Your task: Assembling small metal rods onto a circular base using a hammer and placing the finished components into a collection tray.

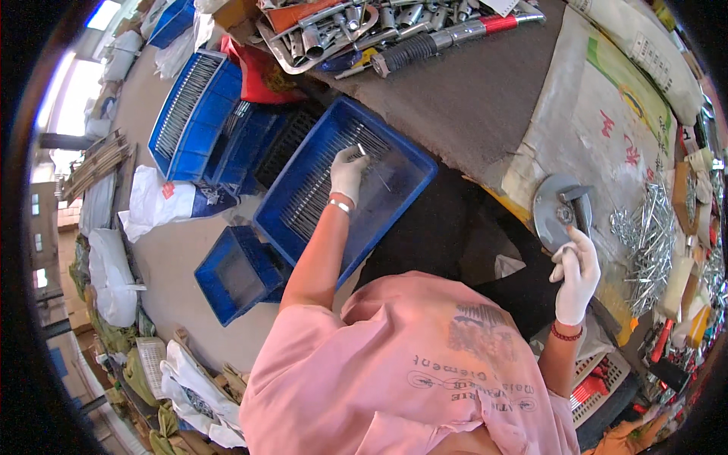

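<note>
My left hand (pixel 347 173), in a white glove, reaches into a blue plastic crate (pixel 409 163) lined with thin metal rods (pixel 315 193). Its fingers pinch one short metal rod (pixel 362 150) just above the row. My right hand (pixel 576 273), also gloved, sits at the lower edge of a round grey metal disc fixture (pixel 550 208) that carries a small dark clamp. Its fingers stretch toward the disc and nothing shows in them. A heap of shiny metal pins (pixel 648 235) lies just right of the disc.
More blue crates of rods (pixel 189 110) and an empty small blue bin (pixel 235 277) stand to the left. Metal tubes and a red-handled tool (pixel 425 38) lie on a tray at the top. White sacks (pixel 155 201) and printed bags (pixel 622 114) surround the bench.
</note>
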Demonstrator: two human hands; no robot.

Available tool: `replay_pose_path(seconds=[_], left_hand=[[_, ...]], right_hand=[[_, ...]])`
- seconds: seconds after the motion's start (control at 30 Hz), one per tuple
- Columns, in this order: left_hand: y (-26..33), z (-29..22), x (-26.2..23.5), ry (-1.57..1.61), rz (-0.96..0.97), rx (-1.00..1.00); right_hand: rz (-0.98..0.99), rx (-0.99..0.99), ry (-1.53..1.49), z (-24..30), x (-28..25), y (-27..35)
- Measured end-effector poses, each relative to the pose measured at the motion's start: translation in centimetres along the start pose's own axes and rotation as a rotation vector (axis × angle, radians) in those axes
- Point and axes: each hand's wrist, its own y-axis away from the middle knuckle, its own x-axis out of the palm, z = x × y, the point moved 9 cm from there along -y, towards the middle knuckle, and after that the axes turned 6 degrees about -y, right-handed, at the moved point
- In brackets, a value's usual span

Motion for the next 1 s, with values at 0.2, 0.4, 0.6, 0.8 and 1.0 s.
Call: replay_pose_path(seconds=[0.2, 0.4, 0.6, 0.8, 1.0], left_hand=[[-12.4, 5.2, -1.9, -0.472, -0.177, 0.148], [-18.0, 8.0, 0.1, -0.675, -0.378, 0.153], [-14.0, 6.3, 3.1, -0.555, -0.287, 0.051], [-10.3, -1.1, -4.9, -0.270, -0.400, 0.315], [3.3, -15.8, -3.1, 0.077, -0.393, 0.506]], right_hand=[[-0.002, -0.003, 0.009, 0.1, -0.1, -0.2], [-0.020, -0.001, -0.021, -0.3, -0.9, -0.2], [0.014, 0.025, -0.025, 0.3, -0.6, 0.1], [0.093, 0.067, -0.098, 0.3, 0.5, 0.1], [0.028, -0.224, 0.040, 1.6, -0.1, 0.8]])
